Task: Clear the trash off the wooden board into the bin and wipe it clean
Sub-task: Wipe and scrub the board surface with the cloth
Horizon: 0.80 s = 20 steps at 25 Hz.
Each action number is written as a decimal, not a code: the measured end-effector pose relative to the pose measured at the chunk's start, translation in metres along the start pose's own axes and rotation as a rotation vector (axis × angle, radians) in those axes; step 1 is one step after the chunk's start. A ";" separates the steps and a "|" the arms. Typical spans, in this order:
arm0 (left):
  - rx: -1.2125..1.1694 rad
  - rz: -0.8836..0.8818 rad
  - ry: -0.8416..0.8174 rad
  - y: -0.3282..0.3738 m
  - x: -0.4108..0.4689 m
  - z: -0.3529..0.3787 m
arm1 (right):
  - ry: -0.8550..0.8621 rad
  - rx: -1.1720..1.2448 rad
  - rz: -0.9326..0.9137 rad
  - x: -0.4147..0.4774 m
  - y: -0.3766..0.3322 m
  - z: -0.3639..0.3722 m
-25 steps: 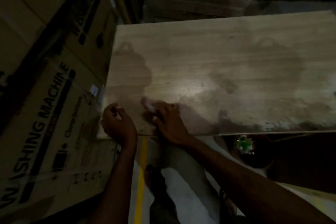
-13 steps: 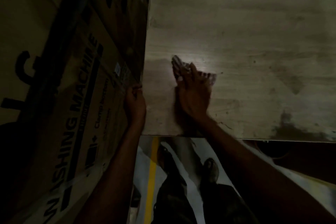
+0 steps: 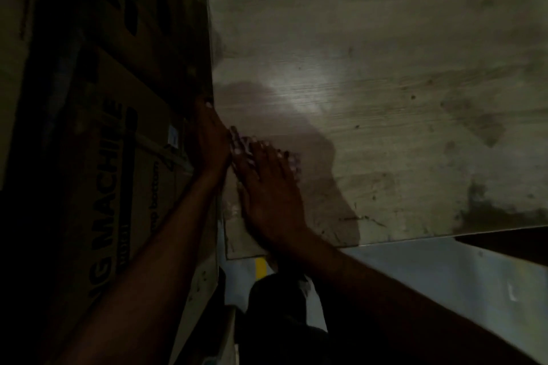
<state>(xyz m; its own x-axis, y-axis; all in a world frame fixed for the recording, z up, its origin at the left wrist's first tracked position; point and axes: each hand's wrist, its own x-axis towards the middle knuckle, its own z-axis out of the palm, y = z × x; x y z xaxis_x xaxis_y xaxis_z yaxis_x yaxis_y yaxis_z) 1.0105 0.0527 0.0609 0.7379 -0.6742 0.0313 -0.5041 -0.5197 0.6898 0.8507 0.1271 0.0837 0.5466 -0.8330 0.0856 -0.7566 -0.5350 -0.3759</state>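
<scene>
The wooden board (image 3: 385,83) fills the upper right of the dim view, with damp dark patches near its front edge. My right hand (image 3: 267,190) lies flat on the board's near left part, pressing a pale checked cloth (image 3: 240,145) that shows past the fingertips. My left hand (image 3: 209,136) grips the board's left edge, right beside the cloth. No loose trash is visible on the board, and the bin is out of view.
Large cardboard boxes (image 3: 112,157) printed "WASHING MACHINE" stand tight against the board's left side. Below the board's front edge lie a pale floor (image 3: 444,270) with a yellow line (image 3: 261,268) and my dark legs.
My right hand has slid the cloth left to the board's left edge. My left hand has stayed on that edge. The view has shifted right and closer.
</scene>
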 end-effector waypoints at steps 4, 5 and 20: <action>0.068 0.062 0.023 -0.008 0.004 0.000 | 0.243 -0.138 0.456 0.111 0.065 -0.012; 0.041 0.033 0.001 -0.007 0.012 0.003 | 0.295 -0.135 0.629 0.132 0.064 -0.016; -0.210 -0.179 0.012 0.066 0.223 0.088 | 0.275 -0.060 0.435 0.336 0.101 0.001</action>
<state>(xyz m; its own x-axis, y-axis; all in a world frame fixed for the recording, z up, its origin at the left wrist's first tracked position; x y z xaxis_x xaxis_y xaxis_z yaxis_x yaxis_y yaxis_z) 1.1024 -0.1783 0.0502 0.8127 -0.5745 -0.0972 -0.2618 -0.5092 0.8198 0.9581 -0.2065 0.0734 0.0686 -0.9820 0.1759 -0.9166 -0.1316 -0.3774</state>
